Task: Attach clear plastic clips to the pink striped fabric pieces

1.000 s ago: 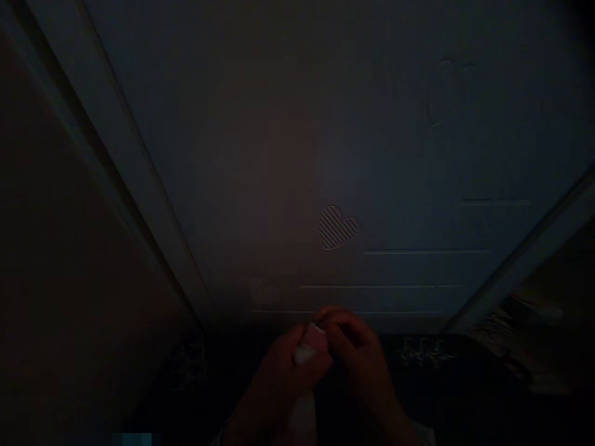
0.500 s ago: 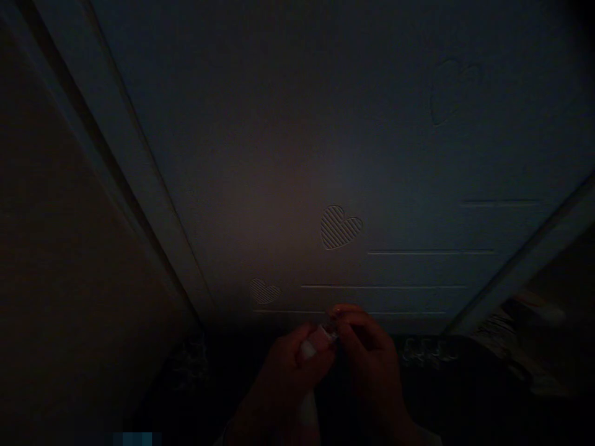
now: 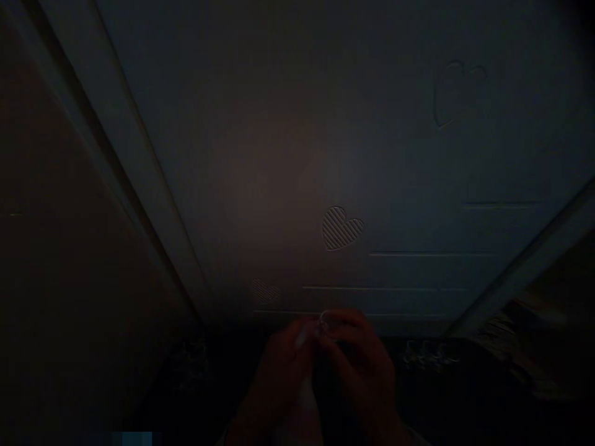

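Observation:
The picture is very dark. My left hand point(image 3: 281, 365) is closed around a small pale pinkish-white object point(image 3: 304, 336) whose kind I cannot make out. Against its upper end, the fingertips of my right hand point(image 3: 365, 365) are pinched together, and a thin glint shows between them. The two hands nearly touch. Below my left hand hangs a pale strip point(image 3: 305, 402); whether it belongs to the held object is not clear.
Ahead stands a pale panel point(image 3: 279, 155) with grooved lines, a striped heart point(image 3: 341, 229), a smaller heart point(image 3: 264, 291) and a heart outline. Beneath my hands is a dark surface with white curly marks point(image 3: 427, 354). A brownish surface point(image 3: 69, 260) lies left.
My right fingertips have moved slightly left and closer to my left hand. Less of the pale object shows between my hands now, and the picture is darker.

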Available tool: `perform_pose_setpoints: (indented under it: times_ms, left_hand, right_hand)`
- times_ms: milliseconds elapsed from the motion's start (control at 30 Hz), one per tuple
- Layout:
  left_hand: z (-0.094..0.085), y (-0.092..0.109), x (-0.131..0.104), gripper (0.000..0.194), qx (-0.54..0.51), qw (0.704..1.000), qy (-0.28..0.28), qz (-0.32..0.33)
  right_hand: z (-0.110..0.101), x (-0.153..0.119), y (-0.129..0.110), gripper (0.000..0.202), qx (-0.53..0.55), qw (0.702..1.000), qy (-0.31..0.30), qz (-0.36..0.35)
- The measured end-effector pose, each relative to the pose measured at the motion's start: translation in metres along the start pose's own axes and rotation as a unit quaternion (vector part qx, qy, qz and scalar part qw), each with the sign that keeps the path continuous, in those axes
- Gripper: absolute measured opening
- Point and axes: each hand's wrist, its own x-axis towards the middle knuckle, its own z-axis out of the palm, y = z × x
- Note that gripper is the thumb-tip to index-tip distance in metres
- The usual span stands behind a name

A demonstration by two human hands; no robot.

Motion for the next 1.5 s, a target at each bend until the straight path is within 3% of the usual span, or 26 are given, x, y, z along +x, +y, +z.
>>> perform_pose_setpoints:
  times_ms: [233, 367, 533, 700, 900, 1033, 1200, 1400, 1500]
  left_hand:
    - [0.000, -0.001, 0.002, 0.034, 0.013, 1.000, 0.022, 0.000]
    - [-0.004, 0.000, 0.002, 0.033, 0.014, 0.998, 0.054, 0.007]
    - [-0.006, 0.003, 0.000, 0.034, 0.012, 0.998, 0.062, 0.003]
    - [-0.002, 0.004, -0.002, 0.037, -0.020, 0.999, 0.040, 0.002]
    - [0.001, 0.002, -0.004, 0.040, -0.004, 0.999, -0.005, -0.039]
    - [0.001, -0.001, -0.003, 0.042, -0.011, 0.999, 0.003, -0.031]
    - [0.001, 0.002, -0.003, 0.043, -0.045, 0.999, 0.025, -0.013]
    - [0.000, 0.003, -0.002, 0.043, 0.003, 0.997, 0.076, -0.006]
    - [0.000, 0.002, -0.001, 0.041, 0.016, 0.995, 0.103, -0.006]
  right_hand:
    - [0.002, 0.003, -0.003, 0.023, -0.005, 0.999, -0.010, -0.035]
    - [0.008, -0.002, -0.008, 0.030, 0.060, 0.998, -0.003, 0.023]
    - [0.009, -0.011, -0.004, 0.045, 0.099, 0.985, 0.020, 0.143]
    - [0.003, -0.007, 0.000, 0.030, 0.115, 0.975, -0.013, 0.187]
    - [0.003, 0.002, 0.004, 0.021, 0.156, 0.943, 0.096, 0.277]
    - [0.006, 0.005, 0.003, 0.019, 0.196, 0.922, 0.120, 0.311]
    - [0.008, 0.003, 0.000, 0.022, 0.225, 0.926, 0.091, 0.290]
    - [0.009, -0.006, 0.000, 0.031, 0.158, 0.961, 0.073, 0.215]
    - [0.010, -0.008, 0.000, 0.035, 0.159, 0.963, 0.064, 0.208]
